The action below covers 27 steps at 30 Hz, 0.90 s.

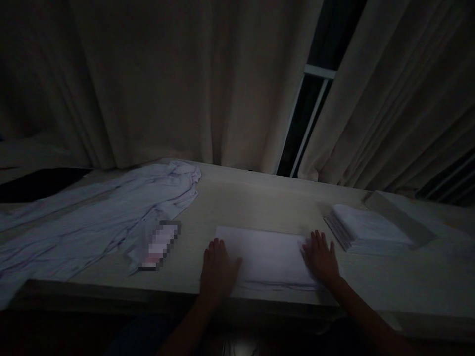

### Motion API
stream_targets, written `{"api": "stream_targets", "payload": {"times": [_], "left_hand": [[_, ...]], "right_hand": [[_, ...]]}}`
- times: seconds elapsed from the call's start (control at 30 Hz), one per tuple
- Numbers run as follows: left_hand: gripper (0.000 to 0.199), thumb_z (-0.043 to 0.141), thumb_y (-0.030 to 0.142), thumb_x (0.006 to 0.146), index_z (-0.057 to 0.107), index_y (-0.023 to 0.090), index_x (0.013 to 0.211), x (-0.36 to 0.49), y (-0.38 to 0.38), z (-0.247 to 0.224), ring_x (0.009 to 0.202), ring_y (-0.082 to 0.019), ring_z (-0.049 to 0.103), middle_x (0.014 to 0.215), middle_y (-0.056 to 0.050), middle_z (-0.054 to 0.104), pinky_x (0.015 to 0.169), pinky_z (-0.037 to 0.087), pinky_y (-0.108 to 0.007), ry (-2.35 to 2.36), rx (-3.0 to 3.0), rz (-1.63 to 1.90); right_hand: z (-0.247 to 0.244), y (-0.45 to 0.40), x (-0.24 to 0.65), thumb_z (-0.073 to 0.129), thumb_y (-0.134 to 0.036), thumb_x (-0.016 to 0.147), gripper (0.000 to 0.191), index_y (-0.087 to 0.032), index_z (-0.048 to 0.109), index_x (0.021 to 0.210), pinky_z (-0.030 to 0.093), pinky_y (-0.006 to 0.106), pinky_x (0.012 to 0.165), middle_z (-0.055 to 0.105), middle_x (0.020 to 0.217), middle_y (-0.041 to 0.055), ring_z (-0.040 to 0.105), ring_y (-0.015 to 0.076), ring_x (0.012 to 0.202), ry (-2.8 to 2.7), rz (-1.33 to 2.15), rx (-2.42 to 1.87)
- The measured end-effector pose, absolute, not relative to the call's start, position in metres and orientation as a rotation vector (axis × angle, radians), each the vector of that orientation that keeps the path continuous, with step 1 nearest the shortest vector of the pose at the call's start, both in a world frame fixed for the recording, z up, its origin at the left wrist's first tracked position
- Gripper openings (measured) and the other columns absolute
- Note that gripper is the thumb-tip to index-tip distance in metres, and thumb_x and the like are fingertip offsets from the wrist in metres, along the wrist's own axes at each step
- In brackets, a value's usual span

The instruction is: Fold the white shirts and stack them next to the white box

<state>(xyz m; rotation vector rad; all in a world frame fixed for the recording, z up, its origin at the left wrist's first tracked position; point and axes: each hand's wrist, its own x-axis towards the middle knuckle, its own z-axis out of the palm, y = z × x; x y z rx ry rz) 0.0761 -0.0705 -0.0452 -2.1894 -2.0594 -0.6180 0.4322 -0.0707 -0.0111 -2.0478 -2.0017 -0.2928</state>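
Note:
A flat white rectangular sheet [269,254], layered along its front edge, lies near the front of the table; the dim light hides whether it is cloth or paper. My left hand [218,267] rests at its left edge, fingers stretched out and thumb over the sheet. On the right edge lies my right hand [321,257], palm down with the fingers spread. Neither hand grips anything. To the right of my right hand sits a neat stack of similar white folded pieces [365,227].
A long heap of loose, wrinkled white material [111,212] covers the left of the pale table [252,202]. A pixelated phone-sized object [159,245] lies beside it. Far left is a dark flat item [42,183]. Curtains [166,79] hang behind, parted at a window [309,99].

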Motion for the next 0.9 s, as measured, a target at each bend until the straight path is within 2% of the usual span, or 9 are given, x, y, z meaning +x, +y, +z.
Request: {"api": "stream_targets", "payload": {"times": [0.17, 0.27, 0.37, 0.43, 0.53, 0.7, 0.9], "left_hand": [[0.080, 0.036, 0.052, 0.087, 0.029, -0.006, 0.142, 0.068, -0.081, -0.046, 0.144, -0.036, 0.015, 0.152, -0.027, 0.024, 0.117, 0.011, -0.050, -2.057, -2.207, -0.688], [0.066, 0.039, 0.034, 0.086, 0.031, 0.003, 0.144, 0.058, -0.103, -0.055, 0.145, -0.033, 0.015, 0.154, -0.020, 0.026, 0.117, 0.012, -0.049, -2.042, -2.238, -0.657], [0.067, 0.043, 0.027, 0.084, 0.029, 0.012, 0.147, 0.053, -0.119, -0.057, 0.145, -0.031, 0.018, 0.153, -0.015, 0.030, 0.117, 0.014, -0.050, -2.017, -2.247, -0.655], [0.070, 0.045, 0.029, 0.083, 0.026, 0.012, 0.148, 0.054, -0.123, -0.055, 0.144, -0.032, 0.018, 0.154, -0.016, 0.029, 0.117, 0.016, -0.050, -2.001, -2.231, -0.677], [0.079, 0.048, 0.038, 0.083, 0.019, 0.005, 0.148, 0.056, -0.121, -0.053, 0.144, -0.034, 0.018, 0.154, -0.021, 0.024, 0.116, 0.018, -0.051, -2.009, -2.197, -0.740], [0.090, 0.047, 0.053, 0.082, 0.013, 0.003, 0.149, 0.057, -0.119, -0.062, 0.145, -0.032, 0.014, 0.155, -0.021, 0.021, 0.116, 0.018, -0.051, -2.096, -2.173, -0.831], [0.089, 0.043, 0.056, 0.083, 0.015, 0.003, 0.149, 0.058, -0.119, -0.062, 0.146, -0.032, 0.012, 0.155, -0.020, 0.021, 0.117, 0.016, -0.052, -2.098, -2.182, -0.847]], "right_hand": [[0.017, -0.063, 0.268, 0.024, -0.049, 0.099, 0.059, -0.017, 0.031, 0.148, 0.010, 0.051, 0.117, 0.024, 0.155, 0.0080, 0.011, 0.0255, 0.145, -2.561, -0.016, -1.472], [0.007, -0.065, 0.190, 0.024, -0.046, 0.100, 0.055, -0.019, 0.035, 0.146, 0.011, 0.051, 0.117, 0.027, 0.154, 0.0065, 0.011, 0.0251, 0.145, -2.680, 0.091, -1.285], [-0.008, -0.062, 0.153, 0.023, -0.047, 0.100, 0.054, -0.020, 0.039, 0.144, 0.011, 0.052, 0.116, 0.030, 0.153, 0.0072, 0.014, 0.0258, 0.144, -2.704, 0.107, -1.312], [-0.012, -0.053, 0.144, 0.021, -0.046, 0.100, 0.055, -0.017, 0.038, 0.144, 0.011, 0.052, 0.116, 0.030, 0.153, 0.0094, 0.016, 0.0259, 0.144, -2.710, 0.114, -1.343], [-0.009, -0.026, 0.136, 0.020, -0.048, 0.100, 0.060, -0.011, 0.035, 0.145, 0.011, 0.052, 0.115, 0.028, 0.153, 0.0133, 0.016, 0.0271, 0.144, -2.713, 0.148, -1.394], [-0.008, 0.016, 0.121, 0.020, -0.053, 0.098, 0.064, -0.012, 0.031, 0.147, 0.012, 0.053, 0.114, 0.026, 0.154, 0.0135, 0.014, 0.0275, 0.144, -2.687, 0.203, -1.502], [-0.010, 0.026, 0.119, 0.013, -0.052, 0.100, 0.065, -0.012, 0.024, 0.149, 0.010, 0.052, 0.115, 0.021, 0.156, 0.0114, 0.009, 0.0260, 0.145, -2.651, 0.219, -1.483]]}}
